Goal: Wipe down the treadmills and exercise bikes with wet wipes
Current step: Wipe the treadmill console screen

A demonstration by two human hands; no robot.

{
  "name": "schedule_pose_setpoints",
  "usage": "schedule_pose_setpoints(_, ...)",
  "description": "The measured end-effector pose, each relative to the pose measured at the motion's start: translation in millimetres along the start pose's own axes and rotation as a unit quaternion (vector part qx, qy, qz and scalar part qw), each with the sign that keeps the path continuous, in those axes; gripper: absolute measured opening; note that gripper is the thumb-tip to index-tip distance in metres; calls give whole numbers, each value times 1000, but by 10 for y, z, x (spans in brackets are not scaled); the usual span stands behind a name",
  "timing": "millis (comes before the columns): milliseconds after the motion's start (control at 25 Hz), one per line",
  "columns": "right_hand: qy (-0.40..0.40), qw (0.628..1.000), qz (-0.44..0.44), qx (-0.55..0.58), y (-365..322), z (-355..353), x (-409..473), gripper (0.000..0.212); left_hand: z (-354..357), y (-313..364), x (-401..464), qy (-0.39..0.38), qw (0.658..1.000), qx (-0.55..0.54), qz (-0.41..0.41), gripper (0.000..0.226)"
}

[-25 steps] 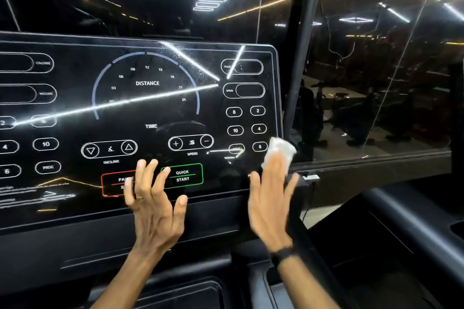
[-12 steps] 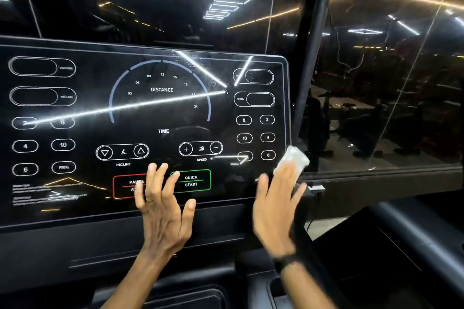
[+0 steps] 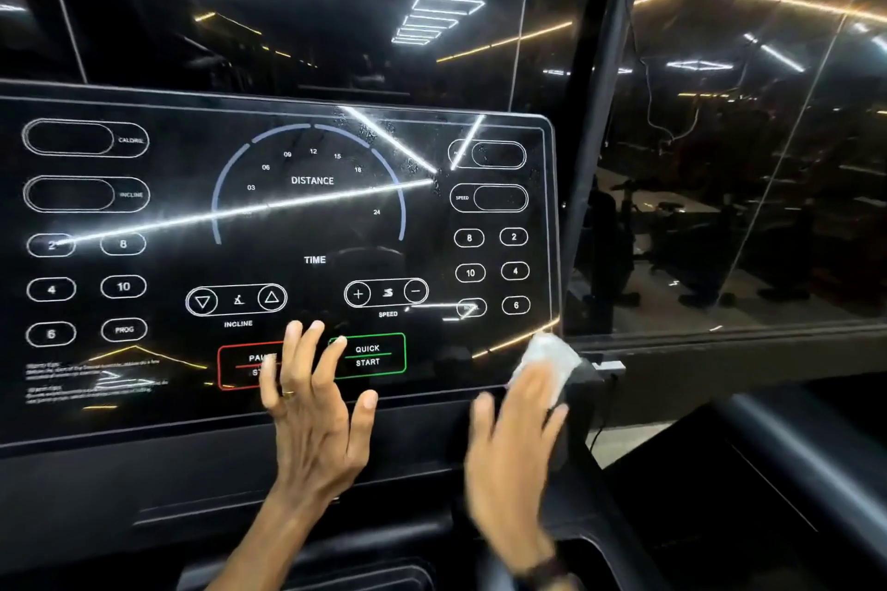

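Two hands were at the treadmill console (image 3: pixel 307 216): the left hand (image 3: pixel 312 403) lay flat with fingers spread over the pause button, while the right hand (image 3: pixel 518 437) pressed a white wet wipe (image 3: pixel 547 362) with straight fingers against its lower right corner.

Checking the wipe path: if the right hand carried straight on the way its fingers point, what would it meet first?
Probably the console's lower right corner: the right hand points up at it, wipe leading. Depth is unclear.

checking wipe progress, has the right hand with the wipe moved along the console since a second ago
Yes, slightly. The right hand and its wet wipe slid right, from the console face below button 6 to its lower right corner.
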State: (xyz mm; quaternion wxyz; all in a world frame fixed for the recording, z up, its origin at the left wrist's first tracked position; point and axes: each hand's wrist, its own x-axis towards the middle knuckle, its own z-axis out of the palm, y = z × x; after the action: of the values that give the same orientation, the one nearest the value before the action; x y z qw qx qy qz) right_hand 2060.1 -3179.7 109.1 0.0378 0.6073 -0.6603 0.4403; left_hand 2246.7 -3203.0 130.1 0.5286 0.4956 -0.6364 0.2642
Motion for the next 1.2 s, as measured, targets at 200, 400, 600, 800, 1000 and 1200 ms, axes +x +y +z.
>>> schedule_pose_setpoints(200,-54,963,-248,-89,-407,-9,584,63,-4,-22,6,-2,1000,4,5,56)
schedule_pose_setpoints(400,71,996,10,-52,0,-75,799,69,-15,3,6,-6,1000,10,-10,56)
schedule_pose_setpoints(600,-83,929,-355,-65,-456,83,363,65,-5,7,18,-10,1000,16,-8,58)
schedule_pose_setpoints(800,76,973,-144,-162,-325,-193,1569,61,-33,-3,20,-12,1000,13,-25,58)
schedule_pose_setpoints(1000,-29,969,-238,-57,-537,92,436,66,8,-2,20,-14,999,21,-22,58)
schedule_pose_setpoints(1200,81,937,-295,-168,-869,-216,1887,57,-40,-19,15,-10,999,21,-31,57)
